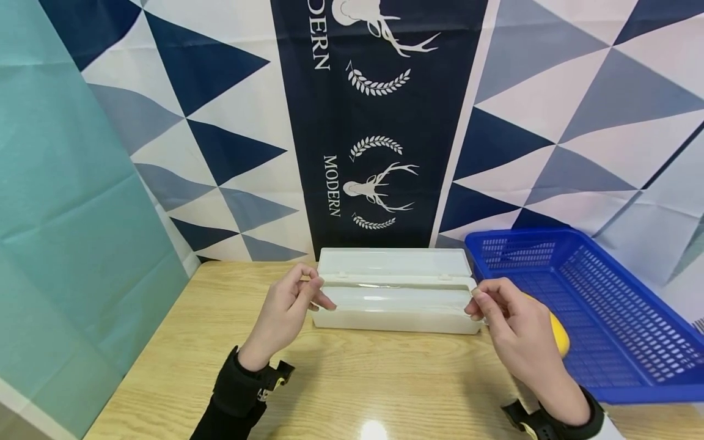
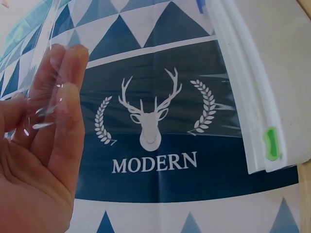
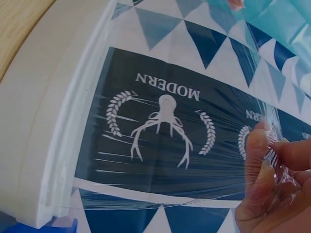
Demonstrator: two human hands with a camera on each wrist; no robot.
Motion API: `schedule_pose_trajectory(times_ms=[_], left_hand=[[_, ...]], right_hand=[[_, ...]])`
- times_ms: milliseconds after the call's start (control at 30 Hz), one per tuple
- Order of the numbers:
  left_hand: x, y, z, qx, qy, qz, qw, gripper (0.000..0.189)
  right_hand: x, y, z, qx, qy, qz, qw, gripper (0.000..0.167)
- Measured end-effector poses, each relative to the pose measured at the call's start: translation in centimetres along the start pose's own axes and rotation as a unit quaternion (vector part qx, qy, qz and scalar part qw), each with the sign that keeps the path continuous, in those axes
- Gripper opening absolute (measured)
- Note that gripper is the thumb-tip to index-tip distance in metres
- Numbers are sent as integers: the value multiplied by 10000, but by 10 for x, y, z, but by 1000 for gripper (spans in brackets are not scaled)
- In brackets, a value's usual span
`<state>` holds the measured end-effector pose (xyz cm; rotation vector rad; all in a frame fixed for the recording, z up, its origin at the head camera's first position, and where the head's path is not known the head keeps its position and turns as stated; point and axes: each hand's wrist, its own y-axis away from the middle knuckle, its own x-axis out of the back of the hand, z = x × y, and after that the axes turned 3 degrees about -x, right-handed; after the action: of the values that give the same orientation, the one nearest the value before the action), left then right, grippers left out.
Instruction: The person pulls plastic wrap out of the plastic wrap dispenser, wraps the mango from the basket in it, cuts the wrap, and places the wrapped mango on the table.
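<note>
A long white cling film dispenser (image 1: 396,321) stands on the table with its lid (image 1: 393,261) raised toward the wall. Clear cling film (image 3: 218,179) stretches from its edge to both hands. At the left end, my left hand (image 1: 283,315) pinches the film between thumb and fingers. Opposite it, my right hand (image 1: 517,330) pinches the other corner, where the film (image 3: 274,155) bunches into creases. In the left wrist view a green slider (image 2: 272,144) shows at the dispenser's end. The film is nearly invisible in the head view.
A blue plastic basket (image 1: 632,394) stands on the right of the wooden table (image 1: 352,379). Something yellow and rounded (image 1: 560,336) lies partly hidden behind my right hand. A patterned cloth (image 1: 374,232) hangs close behind the dispenser.
</note>
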<state>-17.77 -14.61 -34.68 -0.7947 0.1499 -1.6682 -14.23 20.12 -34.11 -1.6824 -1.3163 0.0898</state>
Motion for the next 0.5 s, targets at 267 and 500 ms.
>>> schedule_pose_trajectory(times_ms=[267,500], left_hand=[[7,2,8,78,89,-225,9997,14],[12,5,15,-33,208,-378,9991,13]], right_hand=[[10,1,-12,-139,168,-338,9992,19],[18,1,-21,-229,136,-473,9985,22]])
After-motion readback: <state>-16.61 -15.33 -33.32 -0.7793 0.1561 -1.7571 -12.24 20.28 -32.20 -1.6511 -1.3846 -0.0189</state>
